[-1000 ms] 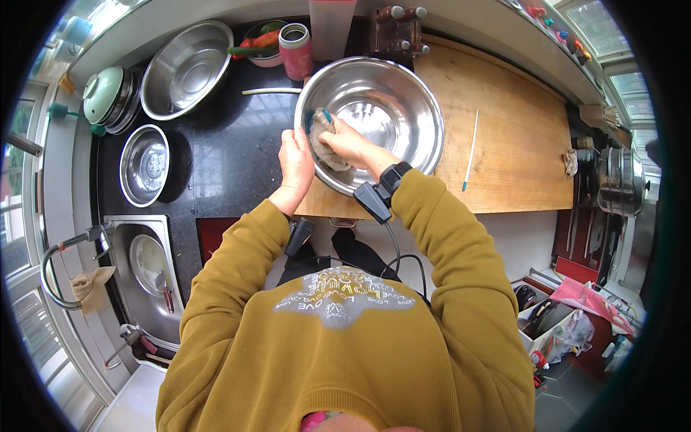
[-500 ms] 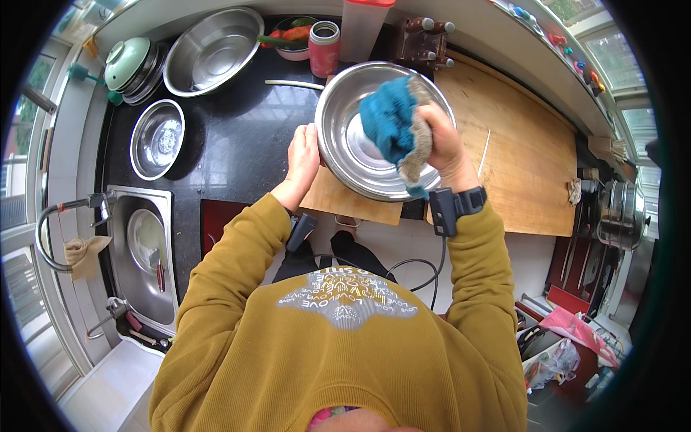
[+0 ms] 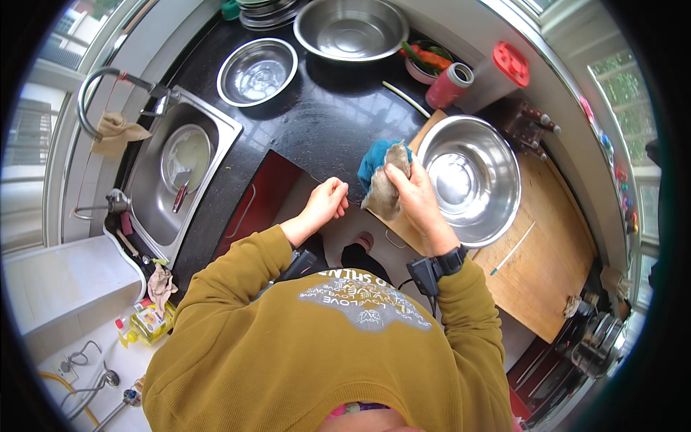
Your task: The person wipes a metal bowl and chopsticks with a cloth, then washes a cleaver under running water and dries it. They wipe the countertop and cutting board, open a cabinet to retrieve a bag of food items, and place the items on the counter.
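Black kitchen counter [image 3: 324,137] holds a wooden board [image 3: 547,252] at right and a sink [image 3: 152,210] at left. A metal bowl [image 3: 471,189] sits at the board's left end. Just left of it, the right hand [image 3: 419,199] grips a grey-and-blue cloth [image 3: 382,186]; farther left, the left hand [image 3: 322,204] is loosely curled.

Your right hand [image 3: 417,198] is covering part of the cloth [image 3: 384,193], which is hiding the fingers behind it. Your left hand [image 3: 322,204] is concealing its palm. The view's top edge is cutting off the plate stack [image 3: 271,17] — and the pink flask [image 3: 448,86] is blocking some of the vegetable bowl [image 3: 417,72].
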### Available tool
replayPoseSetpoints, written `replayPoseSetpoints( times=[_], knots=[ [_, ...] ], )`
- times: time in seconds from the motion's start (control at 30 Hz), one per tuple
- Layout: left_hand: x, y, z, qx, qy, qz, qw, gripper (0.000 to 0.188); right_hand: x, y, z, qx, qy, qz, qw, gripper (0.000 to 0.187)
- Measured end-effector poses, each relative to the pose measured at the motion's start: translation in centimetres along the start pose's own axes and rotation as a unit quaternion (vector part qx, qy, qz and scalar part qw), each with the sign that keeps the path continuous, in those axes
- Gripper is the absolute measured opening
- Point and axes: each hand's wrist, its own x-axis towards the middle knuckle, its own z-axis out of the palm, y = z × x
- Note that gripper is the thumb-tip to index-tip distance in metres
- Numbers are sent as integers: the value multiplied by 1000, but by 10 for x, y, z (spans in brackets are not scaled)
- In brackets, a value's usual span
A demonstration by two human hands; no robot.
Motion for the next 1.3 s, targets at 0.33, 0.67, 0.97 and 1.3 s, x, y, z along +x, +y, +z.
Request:
replayPoseSetpoints(
  times=[0.33,0.67,0.97,1.3],
  knots=[
    [-60,-56,-111,-125,80,-35,988,27,143,137,38,-626,75,-56,774,43],
    [-94,-75,-169,-194,140,-11,971,24,177,172,204,-560,-155,-267,769,51],
    [-100,-47,-218,-239,266,104,928,26,125,197,309,-337,-403,-98,845,23],
    [0,10,-260,-193,301,72,931,31,104,114,207,-127,-388,98,908,34]
  ],
)
